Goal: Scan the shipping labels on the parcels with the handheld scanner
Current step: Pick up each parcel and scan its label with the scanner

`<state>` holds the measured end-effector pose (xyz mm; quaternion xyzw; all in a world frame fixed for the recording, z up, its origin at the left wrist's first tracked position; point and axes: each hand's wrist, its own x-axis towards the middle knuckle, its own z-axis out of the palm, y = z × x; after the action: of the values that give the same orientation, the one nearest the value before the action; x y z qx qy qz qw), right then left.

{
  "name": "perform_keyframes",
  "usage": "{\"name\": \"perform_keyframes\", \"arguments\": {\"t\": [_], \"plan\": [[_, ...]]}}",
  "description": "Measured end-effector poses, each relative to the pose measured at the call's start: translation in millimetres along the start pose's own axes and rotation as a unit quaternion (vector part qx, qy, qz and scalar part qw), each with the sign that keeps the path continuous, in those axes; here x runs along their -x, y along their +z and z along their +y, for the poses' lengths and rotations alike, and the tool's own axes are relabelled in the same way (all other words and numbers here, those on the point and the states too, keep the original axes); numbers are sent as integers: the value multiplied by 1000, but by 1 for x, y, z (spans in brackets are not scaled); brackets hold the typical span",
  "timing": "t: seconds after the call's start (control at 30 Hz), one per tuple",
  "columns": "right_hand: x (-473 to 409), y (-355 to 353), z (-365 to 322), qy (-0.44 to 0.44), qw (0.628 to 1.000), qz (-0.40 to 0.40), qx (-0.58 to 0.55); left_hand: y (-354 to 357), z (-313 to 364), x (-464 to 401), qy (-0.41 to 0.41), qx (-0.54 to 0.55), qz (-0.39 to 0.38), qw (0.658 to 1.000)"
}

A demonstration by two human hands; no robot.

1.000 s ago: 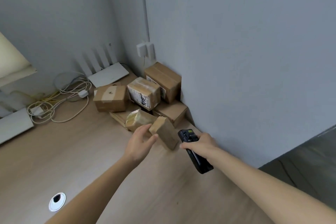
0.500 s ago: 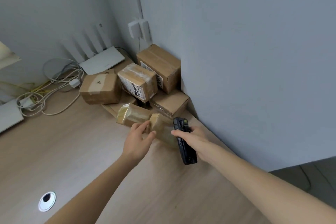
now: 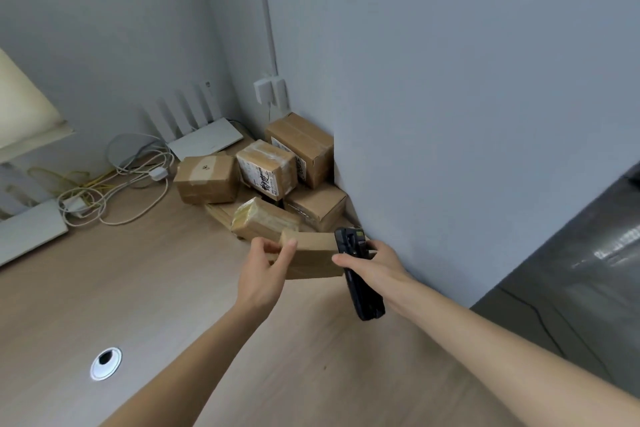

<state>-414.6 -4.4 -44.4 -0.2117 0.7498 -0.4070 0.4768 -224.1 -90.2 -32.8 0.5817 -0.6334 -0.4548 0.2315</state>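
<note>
My left hand [image 3: 264, 270] grips the left end of a small brown cardboard parcel [image 3: 311, 255] and holds it just above the wooden desk [image 3: 145, 288]. My right hand [image 3: 375, 262] grips a black handheld scanner [image 3: 360, 274], whose head sits against the parcel's right end. No label shows on the parcel's visible faces. Behind it lies a pile of several taped cardboard parcels [image 3: 266, 173] in the corner; two of them show printed labels.
A white router [image 3: 204, 139] with antennas and a tangle of cables [image 3: 114, 191] lie at the back left. A round cable grommet [image 3: 105, 362] sits in the desk at the front left. A grey wall [image 3: 450, 114] rises close on the right.
My left hand has lifted and turned the small parcel so it lies level. The scanner in my right hand has moved in against the parcel's right end.
</note>
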Motion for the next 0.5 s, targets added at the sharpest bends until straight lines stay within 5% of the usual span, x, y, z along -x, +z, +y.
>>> {"name": "perform_keyframes", "arguments": {"t": [0.5], "plan": [[274, -8, -68, -158, 987, -9, 40, -155, 62, 212, 100, 179, -6, 979]]}}
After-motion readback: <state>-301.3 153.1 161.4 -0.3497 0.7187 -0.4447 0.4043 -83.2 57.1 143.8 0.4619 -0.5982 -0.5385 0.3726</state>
